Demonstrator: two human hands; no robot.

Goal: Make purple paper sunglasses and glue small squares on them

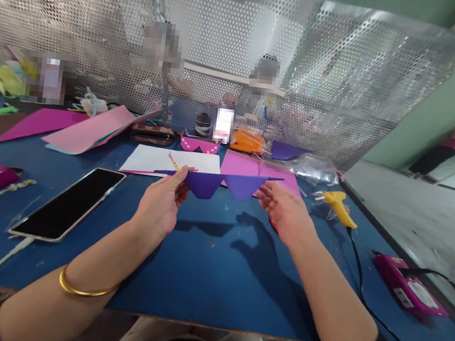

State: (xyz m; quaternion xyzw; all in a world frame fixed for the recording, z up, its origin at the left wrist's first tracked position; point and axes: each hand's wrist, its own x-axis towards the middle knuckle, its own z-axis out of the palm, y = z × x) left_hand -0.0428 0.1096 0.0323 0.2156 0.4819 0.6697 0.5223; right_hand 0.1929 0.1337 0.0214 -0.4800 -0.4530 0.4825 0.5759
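Head cam: left hand (161, 200) pinches one end of a purple glasses-shaped cutout (244, 188), held above the blue table (205, 284). Right hand (290, 214) is curled at the other end, can't tell if it's gripping. Looks like a checking step; next move probably calls for gentle, level handling.

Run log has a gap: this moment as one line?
left grip: holding purple glasses | right grip: at glasses' right end | glasses: raised above table

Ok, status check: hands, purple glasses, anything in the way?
Left hand pinching purple glasses at one end; right hand at the other. Held up over blue table. Possibly in the way: red thing partly hidden by right hand.
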